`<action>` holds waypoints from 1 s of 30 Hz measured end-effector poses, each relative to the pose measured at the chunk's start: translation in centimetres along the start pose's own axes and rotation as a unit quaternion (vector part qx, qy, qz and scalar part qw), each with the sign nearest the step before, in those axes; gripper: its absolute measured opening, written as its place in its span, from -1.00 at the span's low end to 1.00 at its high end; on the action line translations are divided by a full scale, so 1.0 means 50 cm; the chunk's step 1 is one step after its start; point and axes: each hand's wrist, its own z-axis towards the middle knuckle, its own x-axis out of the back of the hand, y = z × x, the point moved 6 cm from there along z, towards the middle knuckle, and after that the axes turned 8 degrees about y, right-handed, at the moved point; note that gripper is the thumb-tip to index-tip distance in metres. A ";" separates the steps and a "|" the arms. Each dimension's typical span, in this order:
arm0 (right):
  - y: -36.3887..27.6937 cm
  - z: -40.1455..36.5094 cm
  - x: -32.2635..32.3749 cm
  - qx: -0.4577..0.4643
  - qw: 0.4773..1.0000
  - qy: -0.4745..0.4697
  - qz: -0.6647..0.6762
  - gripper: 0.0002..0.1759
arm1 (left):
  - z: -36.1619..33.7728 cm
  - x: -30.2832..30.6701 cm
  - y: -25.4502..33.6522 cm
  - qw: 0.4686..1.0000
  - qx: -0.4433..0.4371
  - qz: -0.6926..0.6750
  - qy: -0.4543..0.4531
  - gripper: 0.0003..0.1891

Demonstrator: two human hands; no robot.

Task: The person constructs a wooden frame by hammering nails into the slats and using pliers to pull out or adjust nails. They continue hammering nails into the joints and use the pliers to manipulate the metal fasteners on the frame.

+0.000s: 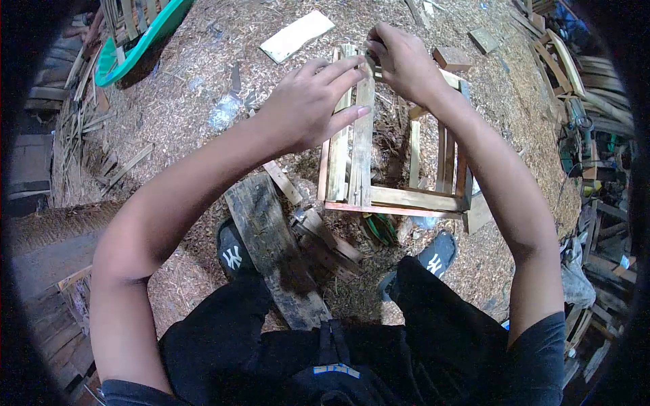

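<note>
A wooden slatted crate lies in front of me, one side partly covered by slats. My left hand rests over the slats with its fingers stretched out and the thumb on a long pale slat. At the far end of that slat, my right hand is closed in a pinch; whatever its fingertips hold is hidden or too small to make out. Through the crate's uncovered part, its inner slats and the ground show.
A worn plank lies between my feet, beside wood offcuts. Beyond the crate are a pale board and a wood block. A green plastic rim stands at the upper left; scrap wood lines the right. Shavings cover the ground.
</note>
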 end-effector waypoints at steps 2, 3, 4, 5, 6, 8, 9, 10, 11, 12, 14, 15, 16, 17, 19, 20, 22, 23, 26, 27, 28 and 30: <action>0.000 0.001 -0.002 0.007 1.000 -0.004 0.002 -0.85 | 0.000 0.000 0.000 1.000 -0.003 0.005 0.003 -0.44; 0.000 0.001 -0.001 0.006 1.000 -0.004 0.002 -0.85 | 0.000 0.000 0.000 1.000 -0.007 0.009 0.006 -0.44; -0.002 0.001 -0.001 0.013 1.000 -0.004 -0.004 -0.85 | 0.000 0.000 0.001 1.000 -0.007 0.009 0.006 -0.44; -0.004 0.001 -0.001 0.021 1.000 -0.005 -0.010 -0.85 | -0.001 -0.001 0.000 1.000 -0.001 0.010 0.002 -0.44; -0.007 0.003 0.001 0.020 1.000 -0.005 -0.010 -0.85 | -0.002 -0.004 -0.002 1.000 0.006 0.011 -0.001 -0.44; -0.011 0.006 0.000 0.015 0.999 -0.029 -0.016 -0.85 | -0.003 -0.007 -0.003 1.000 0.005 0.016 0.003 -0.44; -0.012 0.006 0.000 0.014 0.999 -0.030 -0.016 -0.85 | -0.003 -0.007 -0.003 1.000 0.003 0.022 0.007 -0.44; -0.014 0.006 0.001 0.021 0.999 -0.025 -0.017 -0.84 | -0.003 -0.008 -0.004 1.000 0.004 0.022 0.006 -0.44; -0.017 0.005 0.001 0.027 0.999 -0.020 -0.017 -0.83 | -0.004 -0.008 -0.004 1.000 0.001 0.019 0.010 -0.44; -0.014 0.005 0.000 0.026 0.999 -0.020 -0.016 -0.83 | -0.004 -0.006 -0.003 1.000 -0.002 0.016 0.014 -0.44; -0.004 0.007 -0.008 0.011 0.999 -0.043 -0.006 -0.82 | -0.003 -0.005 -0.003 1.000 -0.002 0.013 0.012 -0.44; -0.004 0.008 -0.009 0.011 0.999 -0.043 -0.006 -0.82 | -0.003 -0.006 -0.003 1.000 -0.004 0.010 0.011 -0.44; -0.006 0.008 -0.009 0.010 0.999 -0.039 -0.010 -0.81 | -0.006 -0.008 -0.001 1.000 -0.004 0.010 0.009 -0.44; -0.007 0.011 -0.007 0.011 0.999 -0.032 -0.015 -0.81 | -0.005 -0.008 -0.001 1.000 -0.003 0.016 0.010 -0.44; -0.007 0.011 -0.005 -0.005 1.000 -0.025 -0.007 -0.81 | 0.000 -0.001 -0.004 1.000 -0.003 0.025 0.012 -0.45; -0.005 0.009 -0.003 -0.023 1.000 -0.020 0.002 -0.82 | 0.002 0.005 -0.003 1.000 -0.007 0.004 0.023 -0.46; -0.010 0.007 0.008 -0.020 1.000 -0.007 0.003 -0.82 | 0.008 0.001 -0.011 0.999 -0.014 -0.019 0.034 -0.48; -0.013 0.004 0.014 -0.018 1.000 0.002 0.007 -0.82 | 0.016 0.002 -0.022 0.996 -0.008 -0.066 0.066 -0.53; -0.024 -0.008 0.021 0.017 0.999 0.034 0.019 -0.83 | 0.042 0.008 -0.047 0.984 0.060 -0.143 0.088 -0.62; -0.022 -0.011 0.019 0.017 0.999 0.033 0.019 -0.83 | 0.048 0.005 -0.064 0.975 0.121 -0.173 0.077 -0.67; -0.022 -0.013 0.021 0.027 0.998 0.044 0.024 -0.84 | 0.055 0.006 -0.067 0.974 0.121 -0.173 0.077 -0.67; -0.022 -0.017 0.023 0.037 0.997 0.056 0.029 -0.84 | 0.068 0.005 -0.079 0.976 0.127 -0.157 0.077 -0.73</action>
